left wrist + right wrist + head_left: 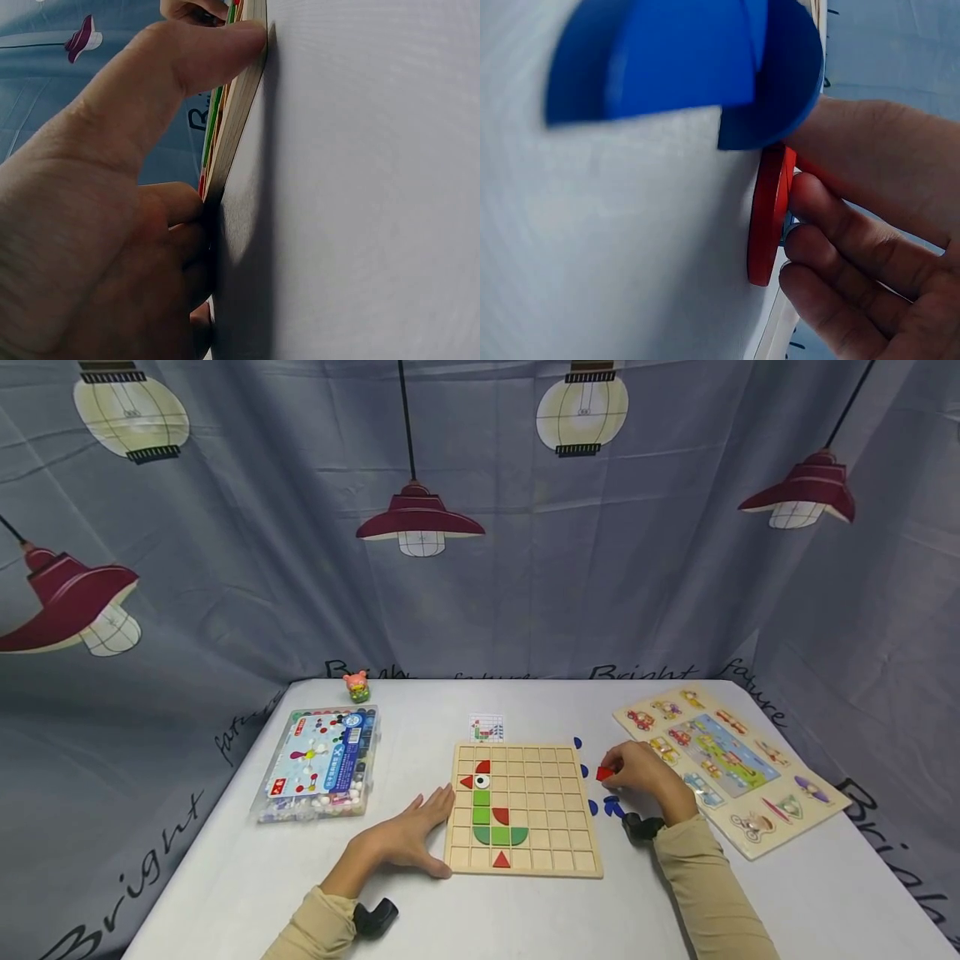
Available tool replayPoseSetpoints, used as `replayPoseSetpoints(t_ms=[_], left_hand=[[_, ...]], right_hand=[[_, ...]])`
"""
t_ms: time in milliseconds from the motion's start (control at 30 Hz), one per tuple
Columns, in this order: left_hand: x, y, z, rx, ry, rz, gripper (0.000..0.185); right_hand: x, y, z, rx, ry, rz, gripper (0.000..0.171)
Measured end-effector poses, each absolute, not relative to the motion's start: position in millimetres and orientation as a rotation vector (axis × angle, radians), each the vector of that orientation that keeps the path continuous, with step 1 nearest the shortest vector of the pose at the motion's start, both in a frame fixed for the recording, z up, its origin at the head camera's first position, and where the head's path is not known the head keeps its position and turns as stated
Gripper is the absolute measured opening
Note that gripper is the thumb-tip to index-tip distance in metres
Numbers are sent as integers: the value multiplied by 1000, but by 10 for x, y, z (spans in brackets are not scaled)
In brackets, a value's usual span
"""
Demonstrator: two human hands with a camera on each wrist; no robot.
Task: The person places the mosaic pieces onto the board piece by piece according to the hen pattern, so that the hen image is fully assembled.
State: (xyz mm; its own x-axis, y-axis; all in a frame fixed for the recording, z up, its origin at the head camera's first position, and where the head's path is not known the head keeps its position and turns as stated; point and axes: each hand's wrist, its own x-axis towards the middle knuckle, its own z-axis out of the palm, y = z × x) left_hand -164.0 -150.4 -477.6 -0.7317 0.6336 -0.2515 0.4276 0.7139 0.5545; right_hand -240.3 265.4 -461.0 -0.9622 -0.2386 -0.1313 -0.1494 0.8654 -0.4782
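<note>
A wooden grid board lies on the table, with red, green and white pieces set in its left squares, among them a round eye piece and a red triangle. My left hand rests against the board's left edge, thumb and fingers spread. The left wrist view shows the thumb touching the board's side. Right of the board, my right hand pinches a red piece between thumb and fingers, close to the table. Several blue pieces lie nearby, some overlapping.
A small pattern card lies behind the board. On the left is a clear plastic case with a printed sheet, a small pink-eared figurine behind it. A wooden picture puzzle lies at the right, beside the right hand.
</note>
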Motion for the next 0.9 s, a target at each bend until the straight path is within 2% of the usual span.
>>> replayPoseSetpoints(t_ms=[900], left_hand=[[-1638,-1506,-4788,817,2492,665,117]], right_hand=[[-2397,2616,-4642,-238,2820,-721,24]])
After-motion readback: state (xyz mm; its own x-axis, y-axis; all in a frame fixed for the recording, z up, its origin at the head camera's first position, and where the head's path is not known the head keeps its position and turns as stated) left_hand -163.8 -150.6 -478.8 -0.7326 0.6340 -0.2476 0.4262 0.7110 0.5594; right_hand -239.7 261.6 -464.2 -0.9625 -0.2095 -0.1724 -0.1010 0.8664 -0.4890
